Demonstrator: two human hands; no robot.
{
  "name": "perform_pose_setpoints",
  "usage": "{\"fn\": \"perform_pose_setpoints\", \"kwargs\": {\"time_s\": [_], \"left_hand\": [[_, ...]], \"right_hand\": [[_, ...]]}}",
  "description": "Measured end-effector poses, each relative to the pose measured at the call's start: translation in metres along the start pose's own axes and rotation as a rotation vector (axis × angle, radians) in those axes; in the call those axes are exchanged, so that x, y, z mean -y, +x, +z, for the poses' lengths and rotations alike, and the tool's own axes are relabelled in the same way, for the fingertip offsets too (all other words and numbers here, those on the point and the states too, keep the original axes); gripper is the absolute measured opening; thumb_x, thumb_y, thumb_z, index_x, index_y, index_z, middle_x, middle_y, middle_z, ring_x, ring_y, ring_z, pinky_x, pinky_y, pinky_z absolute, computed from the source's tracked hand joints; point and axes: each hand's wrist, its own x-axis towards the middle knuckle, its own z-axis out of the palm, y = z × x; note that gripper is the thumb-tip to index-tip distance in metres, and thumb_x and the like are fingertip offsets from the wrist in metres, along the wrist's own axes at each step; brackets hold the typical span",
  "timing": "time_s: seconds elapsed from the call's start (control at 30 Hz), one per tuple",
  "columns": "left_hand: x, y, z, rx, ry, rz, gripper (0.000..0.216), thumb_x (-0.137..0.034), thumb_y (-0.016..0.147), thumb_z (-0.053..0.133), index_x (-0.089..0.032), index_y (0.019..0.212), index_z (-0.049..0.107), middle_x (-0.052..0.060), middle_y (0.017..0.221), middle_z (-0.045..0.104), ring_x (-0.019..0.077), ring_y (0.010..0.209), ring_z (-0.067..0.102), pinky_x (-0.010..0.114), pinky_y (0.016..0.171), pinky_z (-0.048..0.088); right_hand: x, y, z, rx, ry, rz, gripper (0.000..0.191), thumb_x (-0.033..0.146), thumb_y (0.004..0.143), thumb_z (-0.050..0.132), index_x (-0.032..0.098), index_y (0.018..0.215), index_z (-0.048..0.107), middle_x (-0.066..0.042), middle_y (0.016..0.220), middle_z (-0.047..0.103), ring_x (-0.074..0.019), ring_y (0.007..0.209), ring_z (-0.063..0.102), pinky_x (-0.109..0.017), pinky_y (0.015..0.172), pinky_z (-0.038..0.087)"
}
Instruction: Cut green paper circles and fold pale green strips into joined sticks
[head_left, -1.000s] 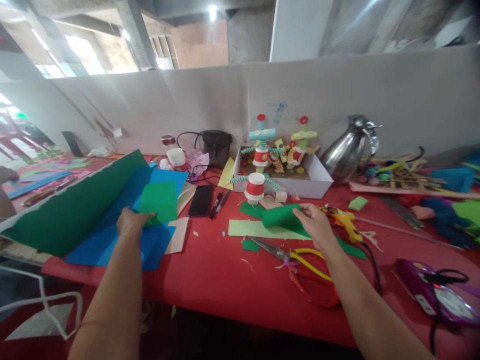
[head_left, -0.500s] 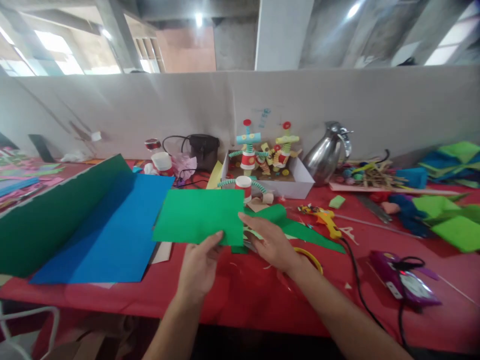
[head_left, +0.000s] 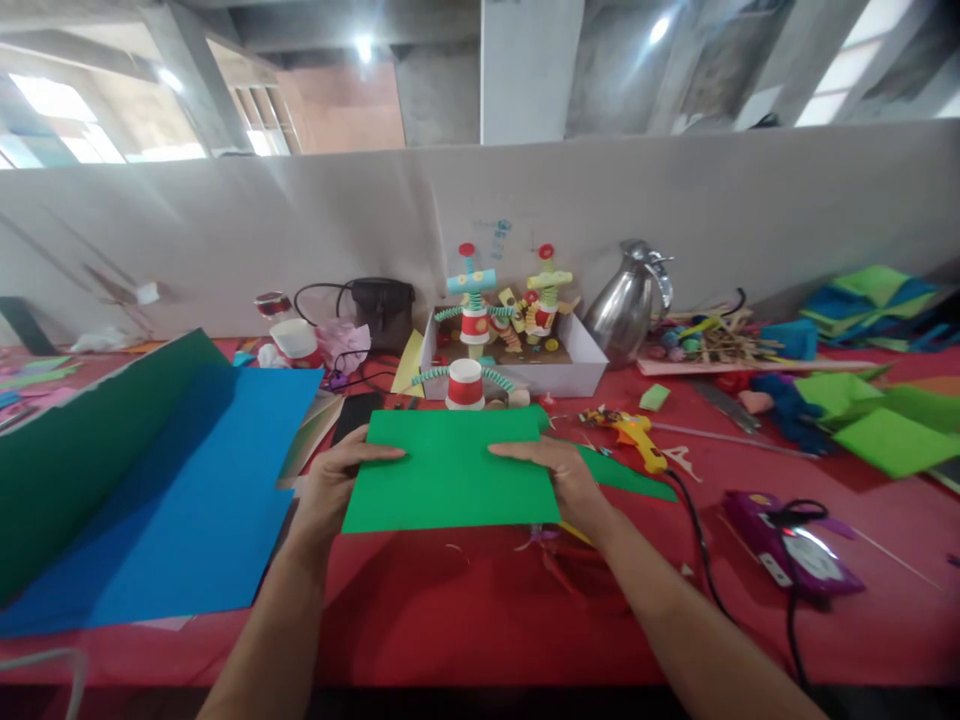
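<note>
A rectangular sheet of green paper (head_left: 454, 480) is held up above the red table, its broad face toward me. My left hand (head_left: 334, 485) grips its left edge, thumb on the front and the other fingers behind. At the right edge my right hand (head_left: 566, 480) pinches it the same way. Just behind the sheet stands a red and white paper cup figure (head_left: 465, 384) with green coiled arms; the sheet hides its lower part. A strip of dark green paper (head_left: 634, 477) lies to the right, partly covered by my right hand.
Left, a large blue sheet (head_left: 195, 500) lies with its green side folded up. A white box (head_left: 555, 378) with finished cup figures and a steel jug (head_left: 622, 305) stand behind. Right are a yellow glue gun (head_left: 634, 438), its cord, and a purple device (head_left: 795, 550).
My left hand has shifted from the sheet's bottom edge to its left edge. My right hand now grips the right edge. The sheet moved right and lower in view; the camera turned slightly.
</note>
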Motion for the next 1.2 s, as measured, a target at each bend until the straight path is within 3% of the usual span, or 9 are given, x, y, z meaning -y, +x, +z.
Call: {"fn": "perform_pose_setpoints", "kwargs": {"time_s": [0.2, 0.33, 0.47, 0.53, 0.63, 0.73, 0.8, 0.93, 1.2], "left_hand": [[0.021, -0.007, 0.004, 0.043, -0.013, 0.069, 0.027, -0.036, 0.058, 0.089, -0.021, 0.08, 0.082, 0.012, 0.105, 0.067, 0.026, 0.089, 0.066, 0.031, 0.068, 0.057], [0.025, -0.011, 0.008, 0.027, -0.097, 0.065, 0.031, -0.041, 0.059, 0.089, -0.023, 0.083, 0.082, 0.011, 0.116, 0.063, 0.0241, 0.093, 0.064, 0.028, 0.069, 0.056], [0.022, -0.009, 0.006, 0.047, -0.089, 0.087, 0.033, -0.047, 0.058, 0.088, -0.021, 0.077, 0.082, 0.012, 0.116, 0.06, 0.0253, 0.096, 0.062, 0.029, 0.073, 0.056], [0.021, -0.009, 0.005, 0.046, -0.073, 0.083, 0.033, -0.048, 0.058, 0.088, -0.02, 0.076, 0.082, 0.012, 0.113, 0.06, 0.0261, 0.097, 0.061, 0.03, 0.073, 0.056], [0.02, -0.01, 0.009, 0.038, -0.089, 0.079, 0.04, -0.05, 0.053, 0.089, -0.019, 0.077, 0.082, 0.012, 0.109, 0.061, 0.0252, 0.094, 0.061, 0.03, 0.072, 0.057], [0.019, -0.012, 0.022, -0.03, -0.158, 0.099, 0.038, -0.051, 0.056, 0.088, -0.017, 0.07, 0.08, 0.011, 0.103, 0.065, 0.0228, 0.092, 0.063, 0.031, 0.076, 0.057], [0.02, -0.013, 0.033, -0.115, -0.249, 0.067, 0.029, -0.046, 0.061, 0.087, -0.019, 0.067, 0.078, 0.008, 0.097, 0.069, 0.0208, 0.089, 0.065, 0.032, 0.078, 0.057], [0.023, -0.015, 0.05, -0.248, -0.416, -0.058, 0.02, -0.035, 0.063, 0.088, -0.021, 0.069, 0.075, 0.002, 0.083, 0.075, 0.0172, 0.083, 0.07, 0.032, 0.081, 0.058], [0.022, -0.022, 0.064, -0.283, -0.486, -0.118, 0.018, -0.032, 0.067, 0.086, -0.022, 0.075, 0.074, -0.001, 0.084, 0.077, 0.0153, 0.084, 0.072, 0.03, 0.086, 0.057]], "right_hand": [[0.007, 0.003, -0.004, 0.005, -0.072, 0.048, 0.039, 0.049, 0.078, 0.077, 0.032, 0.114, 0.075, -0.007, 0.111, 0.076, -0.0275, 0.102, 0.071, -0.042, 0.095, 0.052], [0.009, 0.004, -0.002, 0.01, -0.096, 0.077, 0.044, 0.054, 0.074, 0.079, 0.033, 0.112, 0.075, -0.007, 0.11, 0.077, -0.0311, 0.107, 0.069, -0.057, 0.112, 0.034], [0.006, 0.004, -0.001, -0.001, 0.051, 0.049, 0.034, 0.048, 0.074, 0.081, 0.032, 0.104, 0.079, -0.007, 0.113, 0.072, -0.0269, 0.101, 0.069, -0.043, 0.092, 0.054], [0.005, 0.005, -0.002, -0.025, 0.122, 0.055, 0.029, 0.047, 0.077, 0.079, 0.032, 0.101, 0.079, -0.006, 0.114, 0.069, -0.0256, 0.102, 0.068, -0.038, 0.084, 0.056], [0.005, 0.006, -0.002, -0.096, 0.082, 0.113, 0.027, 0.05, 0.076, 0.079, 0.032, 0.096, 0.081, -0.002, 0.083, 0.072, -0.0221, 0.085, 0.067, -0.044, 0.092, 0.051], [0.004, 0.006, 0.005, -0.152, 0.054, 0.167, 0.028, 0.054, 0.076, 0.077, 0.03, 0.089, 0.081, 0.004, 0.048, 0.056, -0.0204, 0.068, 0.061, -0.051, 0.1, 0.044], [0.002, 0.006, 0.013, -0.224, 0.178, 0.193, 0.027, 0.052, 0.08, 0.074, 0.029, 0.092, 0.08, 0.002, 0.056, 0.063, -0.0219, 0.074, 0.062, -0.05, 0.097, 0.046], [-0.004, 0.007, 0.027, -0.398, 0.48, 0.226, 0.023, 0.042, 0.083, 0.074, 0.027, 0.099, 0.077, -0.002, 0.1, 0.074, -0.0226, 0.093, 0.065, -0.043, 0.091, 0.051], [-0.007, 0.01, 0.024, -0.487, 0.345, 0.291, 0.032, 0.05, 0.083, 0.07, 0.022, 0.098, 0.074, -0.003, 0.092, 0.075, -0.0233, 0.089, 0.066, -0.04, 0.083, 0.053]]}}
